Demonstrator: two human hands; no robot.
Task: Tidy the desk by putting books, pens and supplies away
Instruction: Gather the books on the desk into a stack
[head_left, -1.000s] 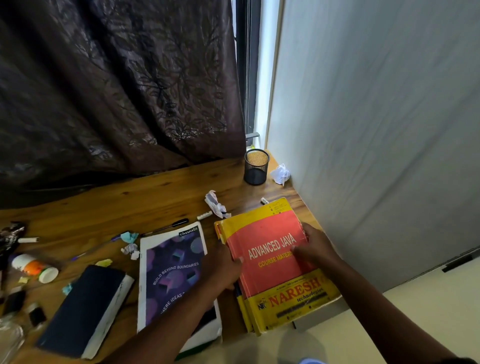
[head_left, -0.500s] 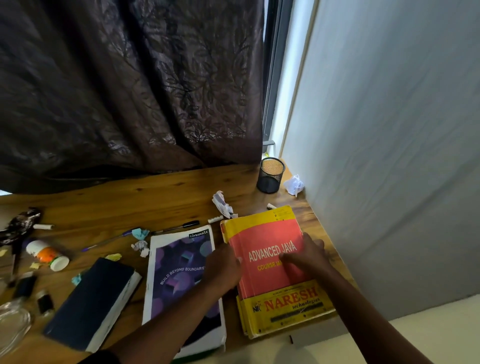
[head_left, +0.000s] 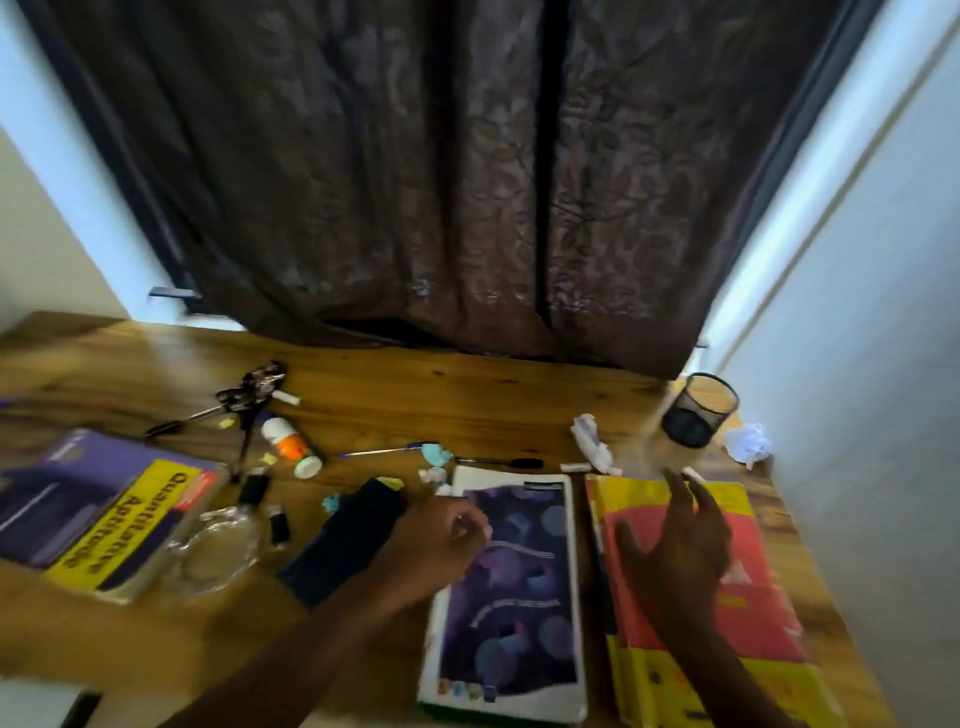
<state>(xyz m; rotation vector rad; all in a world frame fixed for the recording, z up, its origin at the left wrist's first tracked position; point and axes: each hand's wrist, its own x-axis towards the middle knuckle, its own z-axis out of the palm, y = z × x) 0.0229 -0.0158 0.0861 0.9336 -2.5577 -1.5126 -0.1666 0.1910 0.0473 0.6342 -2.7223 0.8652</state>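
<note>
I see little put away: pens lie loose left of the black mesh cup; my left hand curled empty, right hand spread empty.

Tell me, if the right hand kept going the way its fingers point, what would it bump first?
Probably the small white stub just past the fingertips of the right hand, at the far edge of the red and yellow book. Beyond it stands the mesh pen cup. Depth is unclear.

Two bare forearms showing, left hand and right hand seemingly wearing no rings, motion blurring details
</note>
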